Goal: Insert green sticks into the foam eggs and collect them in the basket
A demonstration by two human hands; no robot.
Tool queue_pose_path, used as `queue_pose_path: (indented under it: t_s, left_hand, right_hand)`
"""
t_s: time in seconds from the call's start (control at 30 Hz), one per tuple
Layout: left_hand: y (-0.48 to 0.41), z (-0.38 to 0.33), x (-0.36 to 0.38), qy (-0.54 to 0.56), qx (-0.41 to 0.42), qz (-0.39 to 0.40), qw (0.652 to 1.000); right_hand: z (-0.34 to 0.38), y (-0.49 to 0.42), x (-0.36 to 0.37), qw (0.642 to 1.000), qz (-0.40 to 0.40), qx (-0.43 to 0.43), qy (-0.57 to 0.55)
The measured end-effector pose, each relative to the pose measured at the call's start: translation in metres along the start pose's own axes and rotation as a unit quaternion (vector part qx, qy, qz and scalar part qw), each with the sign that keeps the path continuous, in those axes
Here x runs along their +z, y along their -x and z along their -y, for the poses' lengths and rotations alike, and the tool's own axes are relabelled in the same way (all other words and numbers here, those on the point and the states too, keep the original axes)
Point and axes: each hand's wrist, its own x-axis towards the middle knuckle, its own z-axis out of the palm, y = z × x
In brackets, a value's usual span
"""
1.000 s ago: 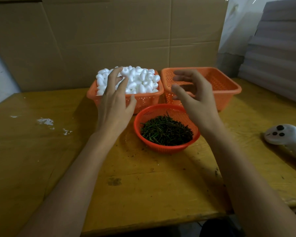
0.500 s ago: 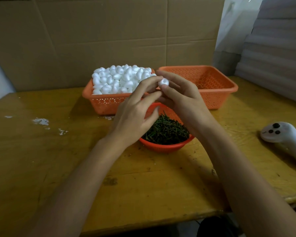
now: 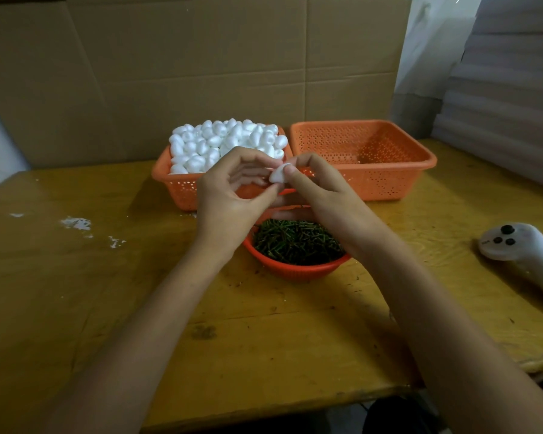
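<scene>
One white foam egg (image 3: 277, 176) is held between my two hands above the round red bowl (image 3: 295, 271) of green sticks (image 3: 297, 239). My left hand (image 3: 229, 197) pinches the egg from the left with forefinger and thumb. From the right, my right hand (image 3: 322, 195) pinches it with thumb and forefinger. No stick shows in either hand. Behind my hands, the left orange basket (image 3: 181, 191) is heaped with foam eggs (image 3: 226, 140). The right orange basket (image 3: 389, 183) shows only its bare perforated bottom.
A white handheld controller (image 3: 522, 250) lies on the wooden table (image 3: 264, 333) at the right. White crumbs (image 3: 76, 223) dot the left side. A cardboard wall (image 3: 201, 67) stands behind the baskets, and stacked grey sheets (image 3: 508, 89) rise at the far right.
A second ago both hands hovered open over the baskets. My left hand then brought an egg from the heap to my right hand, and now both pinch it over the bowl.
</scene>
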Motion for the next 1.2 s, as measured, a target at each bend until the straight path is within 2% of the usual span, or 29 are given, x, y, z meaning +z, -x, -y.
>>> queue_pose_path:
  t_s: [0.3, 0.5, 0.77, 1.0, 1.2]
  left_hand:
    - [0.0, 0.004, -0.005, 0.032, -0.054, 0.051, 0.997]
    - [-0.003, 0.007, -0.008, 0.085, -0.093, 0.026, 0.992]
    - [-0.004, 0.008, -0.009, 0.15, -0.089, 0.053, 0.983]
    - [-0.005, 0.009, -0.006, 0.157, -0.083, 0.026, 0.984]
    - [-0.004, 0.009, -0.006, 0.16, -0.078, 0.038, 0.983]
  right_hand:
    - [-0.007, 0.0, -0.011, 0.993, -0.034, -0.042, 0.109]
    - [-0.012, -0.002, -0.014, 0.983, -0.042, -0.087, 0.153]
    - [-0.014, -0.002, -0.015, 0.983, -0.035, -0.102, 0.151]
    - [-0.014, -0.002, -0.012, 0.986, -0.036, -0.102, 0.129]
    - [-0.014, -0.002, -0.012, 0.985, -0.035, -0.105, 0.135]
